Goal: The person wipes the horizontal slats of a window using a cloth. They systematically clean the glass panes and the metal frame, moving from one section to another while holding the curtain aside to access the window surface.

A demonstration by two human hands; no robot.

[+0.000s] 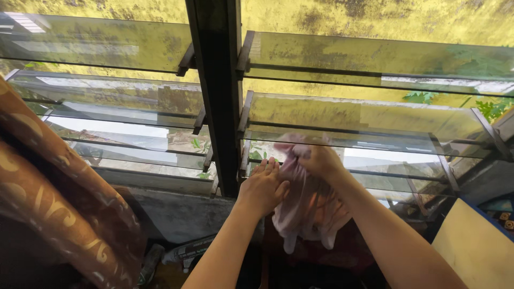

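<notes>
My right hand [317,158] grips a bunched pale pink cloth [309,208] and presses its top against a lower glass louvre slat [375,124] of the right window bank. The cloth hangs down below the hand in loose folds. My left hand [263,185] rests flat with fingers together, pointing up at the lower slats, just left of the cloth and touching its edge. Both forearms reach up from the bottom of the view.
A dark vertical window post [217,91] splits two banks of tilted glass slats [107,96]. A brown patterned curtain [59,208] hangs at the left. A mossy yellow wall [375,16] lies outside. A yellow board [474,249] stands at lower right, and a concrete sill [171,211] runs below.
</notes>
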